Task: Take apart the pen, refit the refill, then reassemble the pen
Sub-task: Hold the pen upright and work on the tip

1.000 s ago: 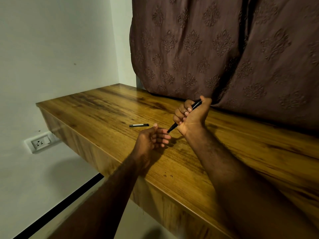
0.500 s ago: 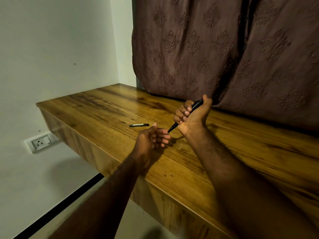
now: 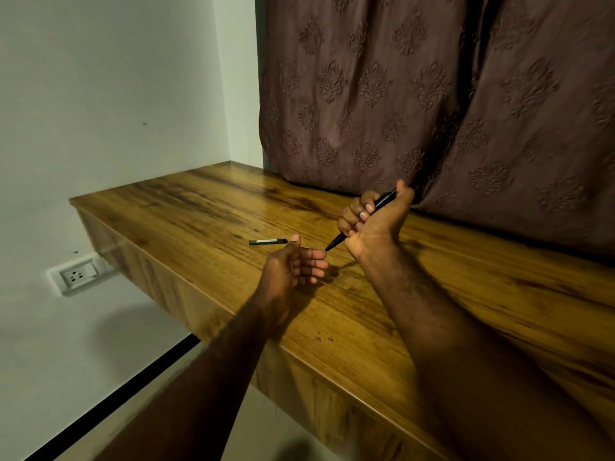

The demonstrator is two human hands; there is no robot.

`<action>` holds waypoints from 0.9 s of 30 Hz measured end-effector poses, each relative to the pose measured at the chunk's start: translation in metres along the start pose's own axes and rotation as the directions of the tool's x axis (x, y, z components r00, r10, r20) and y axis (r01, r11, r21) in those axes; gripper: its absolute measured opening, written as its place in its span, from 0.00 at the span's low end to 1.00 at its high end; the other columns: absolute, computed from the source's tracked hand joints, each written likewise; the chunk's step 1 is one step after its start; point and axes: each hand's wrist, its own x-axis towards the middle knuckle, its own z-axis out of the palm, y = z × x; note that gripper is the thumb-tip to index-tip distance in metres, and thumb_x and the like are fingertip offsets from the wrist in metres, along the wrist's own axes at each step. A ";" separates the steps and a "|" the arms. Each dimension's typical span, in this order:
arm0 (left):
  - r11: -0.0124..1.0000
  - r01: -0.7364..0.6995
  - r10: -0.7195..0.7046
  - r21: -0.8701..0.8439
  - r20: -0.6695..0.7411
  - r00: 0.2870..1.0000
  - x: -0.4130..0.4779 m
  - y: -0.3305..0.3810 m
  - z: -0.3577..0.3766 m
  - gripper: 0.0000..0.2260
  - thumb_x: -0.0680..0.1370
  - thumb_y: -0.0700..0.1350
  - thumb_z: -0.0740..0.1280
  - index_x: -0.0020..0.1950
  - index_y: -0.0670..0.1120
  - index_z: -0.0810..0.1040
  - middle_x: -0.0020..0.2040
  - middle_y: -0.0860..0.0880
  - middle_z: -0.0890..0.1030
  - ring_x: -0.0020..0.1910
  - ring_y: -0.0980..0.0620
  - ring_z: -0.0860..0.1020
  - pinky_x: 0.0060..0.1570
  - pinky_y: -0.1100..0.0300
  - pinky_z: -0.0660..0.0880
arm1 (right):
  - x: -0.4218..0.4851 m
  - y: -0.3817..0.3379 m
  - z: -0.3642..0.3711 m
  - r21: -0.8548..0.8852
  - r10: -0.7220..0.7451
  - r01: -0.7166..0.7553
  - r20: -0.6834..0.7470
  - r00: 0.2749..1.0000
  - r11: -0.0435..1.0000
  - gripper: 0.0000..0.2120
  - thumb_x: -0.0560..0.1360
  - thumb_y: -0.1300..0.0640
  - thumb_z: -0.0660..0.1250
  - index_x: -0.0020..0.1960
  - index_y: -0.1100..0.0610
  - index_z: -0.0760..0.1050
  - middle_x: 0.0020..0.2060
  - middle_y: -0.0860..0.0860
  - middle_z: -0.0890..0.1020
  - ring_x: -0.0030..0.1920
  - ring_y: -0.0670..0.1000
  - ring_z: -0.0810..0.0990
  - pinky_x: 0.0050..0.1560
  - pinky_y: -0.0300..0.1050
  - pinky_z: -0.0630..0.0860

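Entry: head view, both forearms over the bench [image 3: 206, 207].

Right hand [image 3: 374, 227]: raised above the bench top at about 2 o'clock from my left hand, palm turned toward me. The fingers are curled round the pen [image 3: 382, 201] and the thumb stands up along its upper end, so this hand is clamped on it. The pen is black and sits on a slant. Its narrow tip pokes out below the fist toward 7 o'clock, and its back end shows above the fingers toward 1 o'clock. The middle of the barrel is hidden inside the grip.

Left hand [image 3: 293, 264]: low over the bench, thumb up, fingers loosely bent and pointing toward 3 o'clock. I see nothing held in it (the palm side faces away from the camera). The pen tip ends just beside the tip of my index finger; I cannot tell whether they touch.

Loose pen piece [image 3: 268, 241]: a short black stick with a pale band along it. It lies flat on the bench at about 10 o'clock from my left hand, just beyond the thumb, with its long axis running 9 to 3 o'clock. Neither hand touches it.

Surroundings: a brown embossed curtain [image 3: 432, 94] hangs behind the bench from 12 to 3 o'clock. A white wall socket [image 3: 78, 276] sits at 9 o'clock on the wall [image 3: 100, 94], below the bench edge.
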 end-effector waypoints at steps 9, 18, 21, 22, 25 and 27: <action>1.000 0.005 -0.005 0.003 -0.009 1.000 0.000 -0.001 0.000 0.25 0.82 0.54 0.50 0.46 0.38 0.80 0.40 0.42 0.82 0.35 0.50 0.79 0.35 0.62 0.74 | -0.003 0.000 0.004 -0.068 -0.001 0.004 0.043 0.999 0.998 0.27 0.73 0.36 0.50 0.25 0.55 0.58 0.18 0.48 0.59 0.19 0.48 0.53 0.25 0.37 0.48; 1.000 0.009 -0.009 0.005 -0.018 1.000 0.002 -0.002 -0.001 0.26 0.82 0.55 0.51 0.45 0.38 0.81 0.39 0.42 0.83 0.35 0.50 0.80 0.37 0.60 0.74 | -0.005 -0.003 0.008 -0.151 0.016 0.007 0.149 0.989 0.988 0.27 0.74 0.36 0.49 0.26 0.55 0.57 0.18 0.48 0.58 0.19 0.47 0.53 0.24 0.34 0.50; 1.000 0.013 -0.012 0.013 -0.023 1.000 0.003 -0.003 0.000 0.26 0.82 0.55 0.52 0.45 0.38 0.81 0.38 0.42 0.83 0.34 0.50 0.80 0.35 0.61 0.75 | -0.006 -0.003 0.008 -0.204 0.021 0.014 0.168 0.985 0.979 0.26 0.74 0.39 0.48 0.26 0.56 0.57 0.17 0.48 0.57 0.19 0.48 0.52 0.24 0.33 0.51; 1.000 0.014 -0.014 0.014 -0.025 1.000 0.003 -0.003 0.000 0.26 0.81 0.55 0.52 0.45 0.38 0.81 0.38 0.42 0.83 0.34 0.50 0.79 0.34 0.62 0.75 | -0.007 -0.002 0.009 -0.217 0.021 0.016 0.168 0.986 0.976 0.25 0.74 0.39 0.48 0.26 0.56 0.56 0.17 0.48 0.57 0.19 0.48 0.52 0.25 0.33 0.51; 1.000 0.015 -0.015 0.015 -0.028 1.000 0.003 -0.003 0.000 0.26 0.81 0.56 0.52 0.45 0.38 0.81 0.37 0.43 0.83 0.33 0.50 0.79 0.35 0.61 0.75 | -0.008 -0.001 0.010 -0.229 0.018 0.023 0.175 0.984 0.973 0.27 0.74 0.37 0.49 0.27 0.56 0.57 0.18 0.48 0.58 0.19 0.48 0.52 0.24 0.33 0.51; 1.000 0.014 -0.013 0.019 -0.026 1.000 0.003 -0.003 0.000 0.26 0.81 0.56 0.52 0.44 0.38 0.81 0.37 0.42 0.83 0.33 0.50 0.79 0.35 0.61 0.74 | -0.008 -0.001 0.011 -0.253 0.021 0.025 0.180 0.983 0.967 0.27 0.74 0.37 0.48 0.27 0.56 0.57 0.18 0.49 0.58 0.19 0.48 0.52 0.25 0.33 0.51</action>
